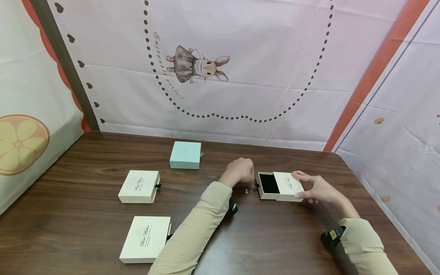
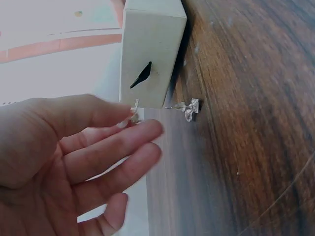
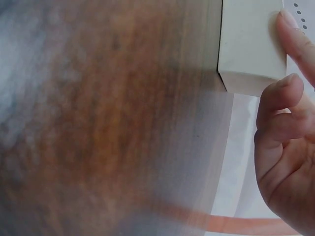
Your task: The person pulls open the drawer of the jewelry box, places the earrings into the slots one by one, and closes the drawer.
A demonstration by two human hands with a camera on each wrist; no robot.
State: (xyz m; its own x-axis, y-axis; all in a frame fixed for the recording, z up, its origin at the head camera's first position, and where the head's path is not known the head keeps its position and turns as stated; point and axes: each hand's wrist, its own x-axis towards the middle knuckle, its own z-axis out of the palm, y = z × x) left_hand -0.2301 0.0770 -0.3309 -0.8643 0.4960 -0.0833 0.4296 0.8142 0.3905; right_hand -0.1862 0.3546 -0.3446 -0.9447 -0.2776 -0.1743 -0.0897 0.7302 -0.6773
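A small white drawer box (image 1: 288, 186) lies on the table, its drawer (image 1: 269, 184) pulled partway out to the left and showing a black lining. My right hand (image 1: 317, 189) grips the sleeve of this box at its right end, thumb on the near side and index finger on the far side. Just left of the drawer is my left hand (image 1: 241, 170). Between its thumb and index finger it pinches a small stud earring (image 2: 134, 117), partly hidden by the fingertips. A second sparkling earring (image 2: 189, 109) lies on the wood near the drawer front, which has a black pull tab (image 2: 141, 75).
A mint-green box (image 1: 185, 154) stands at the back of the table. Two closed white boxes, one farther back (image 1: 139, 186) and one nearer (image 1: 146, 239), lie on the left; the left sleeve (image 1: 197, 229) passes close to the nearer one. Printed cloth (image 1: 258, 76) hangs behind the table.
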